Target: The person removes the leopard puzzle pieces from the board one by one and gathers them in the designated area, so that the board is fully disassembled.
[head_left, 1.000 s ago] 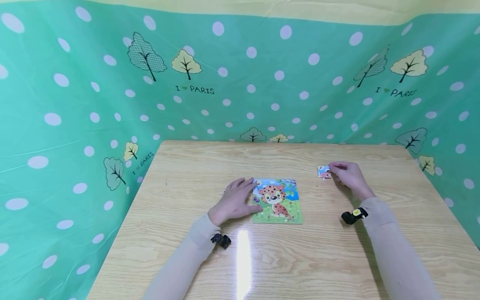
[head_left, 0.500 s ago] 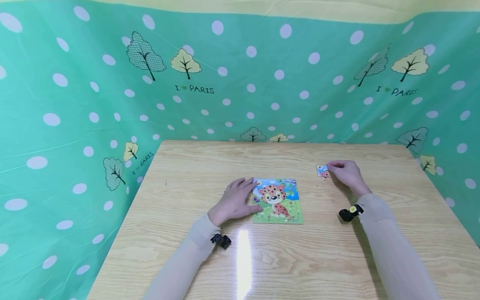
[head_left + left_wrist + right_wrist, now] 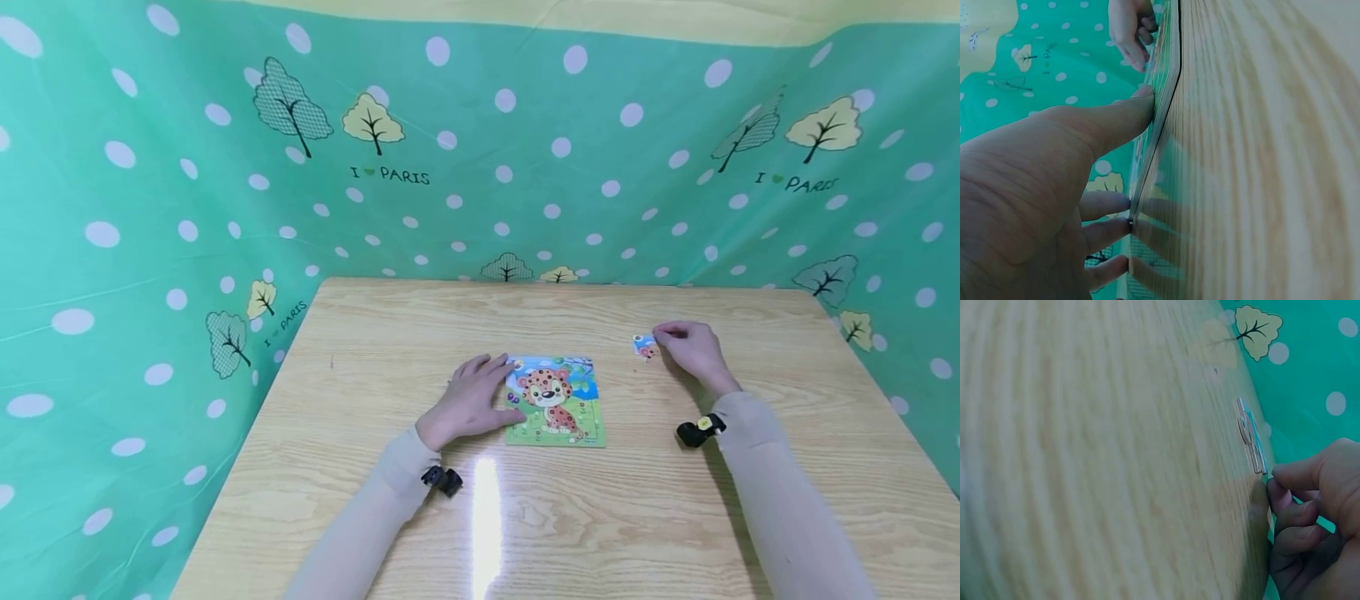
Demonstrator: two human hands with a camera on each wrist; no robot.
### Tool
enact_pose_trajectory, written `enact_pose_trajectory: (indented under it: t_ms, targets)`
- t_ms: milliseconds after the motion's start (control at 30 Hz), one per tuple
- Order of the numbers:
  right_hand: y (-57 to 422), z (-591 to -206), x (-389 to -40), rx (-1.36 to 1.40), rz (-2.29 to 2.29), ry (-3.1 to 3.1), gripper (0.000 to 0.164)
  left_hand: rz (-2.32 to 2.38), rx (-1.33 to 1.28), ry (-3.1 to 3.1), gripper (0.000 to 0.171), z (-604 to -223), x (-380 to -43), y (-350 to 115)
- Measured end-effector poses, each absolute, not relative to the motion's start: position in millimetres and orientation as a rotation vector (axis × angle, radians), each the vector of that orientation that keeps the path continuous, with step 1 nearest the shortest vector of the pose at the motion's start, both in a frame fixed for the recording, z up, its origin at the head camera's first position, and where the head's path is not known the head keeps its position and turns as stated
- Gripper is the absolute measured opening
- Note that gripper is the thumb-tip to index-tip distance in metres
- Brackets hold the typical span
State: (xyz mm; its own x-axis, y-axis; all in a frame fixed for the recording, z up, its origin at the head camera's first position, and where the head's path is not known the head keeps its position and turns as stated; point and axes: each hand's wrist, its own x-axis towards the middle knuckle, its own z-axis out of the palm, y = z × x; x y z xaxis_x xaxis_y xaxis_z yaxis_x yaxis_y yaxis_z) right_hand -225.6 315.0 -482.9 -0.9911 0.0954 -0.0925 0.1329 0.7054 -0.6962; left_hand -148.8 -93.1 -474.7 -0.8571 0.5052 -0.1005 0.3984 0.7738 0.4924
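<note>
A square jigsaw puzzle (image 3: 558,417) with a spotted leopard cub lies flat on the table. My left hand (image 3: 468,400) rests along its left side with fingers spread; in the left wrist view the thumb (image 3: 1122,119) presses on the puzzle near its edge and the fingertips touch the border. Farther right, my right hand (image 3: 693,350) pinches the right corner of a small blue-and-pink puzzle piece (image 3: 643,346) between thumb and index finger. In the right wrist view, thin layered pieces (image 3: 1250,437) show edge-on beside the fingertips, and the other fingers curl under the palm.
Both hands work on a pale wood-grain table (image 3: 375,350). A green dotted cloth (image 3: 450,108) with printed trees hangs behind it and along the sides. A tiny dark speck (image 3: 634,370) lies just in front of the small piece. Lamp glare streaks the table near the left wrist.
My right hand has shifted slightly left, and the small piece has moved left with it. The left hand and the leopard puzzle have stayed in place.
</note>
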Motion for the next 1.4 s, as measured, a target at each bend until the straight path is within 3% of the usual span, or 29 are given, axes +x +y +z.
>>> enact_pose_trajectory:
  t_ms: [533, 1400]
  targets:
    - [306.2, -472.7, -218.7, 0.227, -1.273, 2.839, 0.048, 0.668, 0.698, 2.737, 0.093, -477.3, -151.2, -92.9]
    - [249.7, -475.3, -192.7, -0.025, -1.290, 2.832, 0.034, 0.691, 0.693, 2.741, 0.093, -479.2, -149.8, -92.7]
